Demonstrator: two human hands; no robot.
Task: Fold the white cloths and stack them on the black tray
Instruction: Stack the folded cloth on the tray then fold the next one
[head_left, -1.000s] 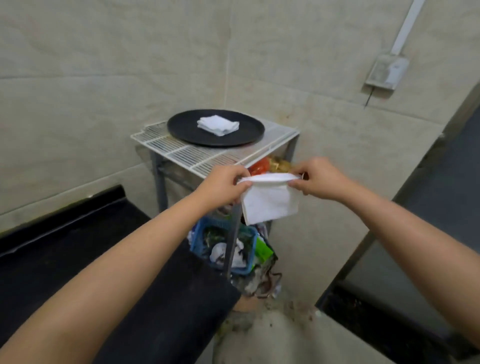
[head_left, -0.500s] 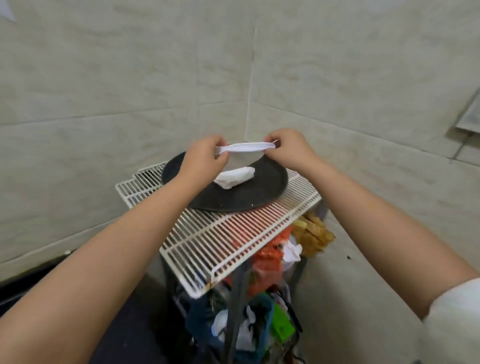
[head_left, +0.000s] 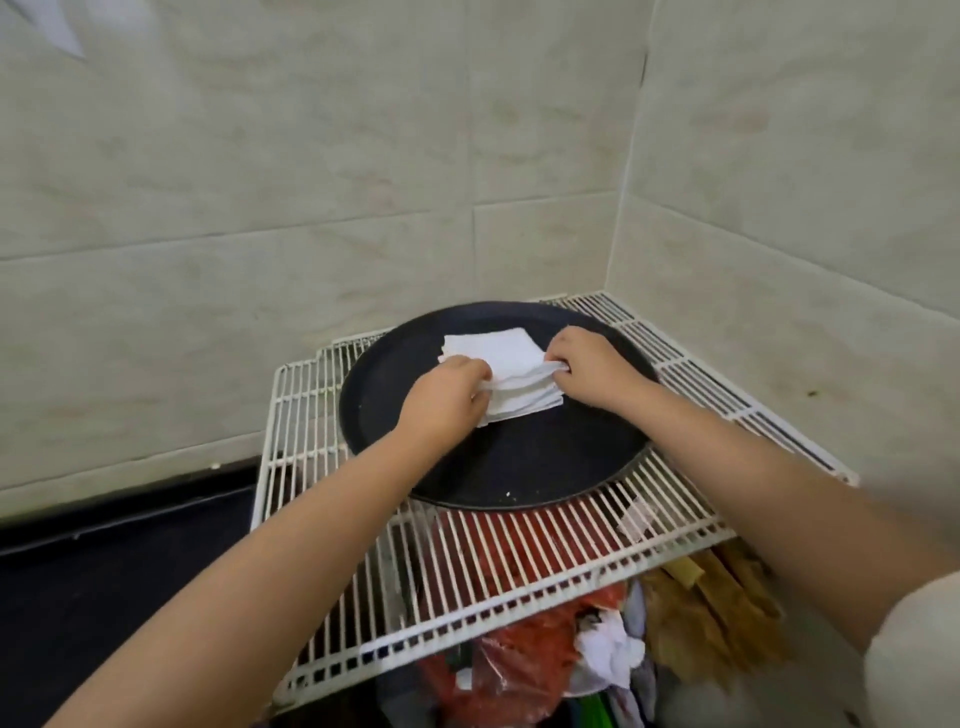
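Note:
A round black tray (head_left: 545, 467) lies on a white wire rack. On its far half sits a small stack of folded white cloths (head_left: 506, 356). My left hand (head_left: 447, 397) pinches the near left corner of the top folded cloth. My right hand (head_left: 589, 371) pinches its right edge. Both hands rest low over the stack, and the cloth lies flat on the ones beneath it.
The white wire rack (head_left: 519, 582) stands in a tiled wall corner (head_left: 623, 208). Below it hang red and clear bags (head_left: 519, 660) and crumpled paper. A black counter (head_left: 104, 571) lies to the left.
The folded cloth was held up in the air between both hands; now it has come down onto the stack on the tray, and the view has moved closer to the rack.

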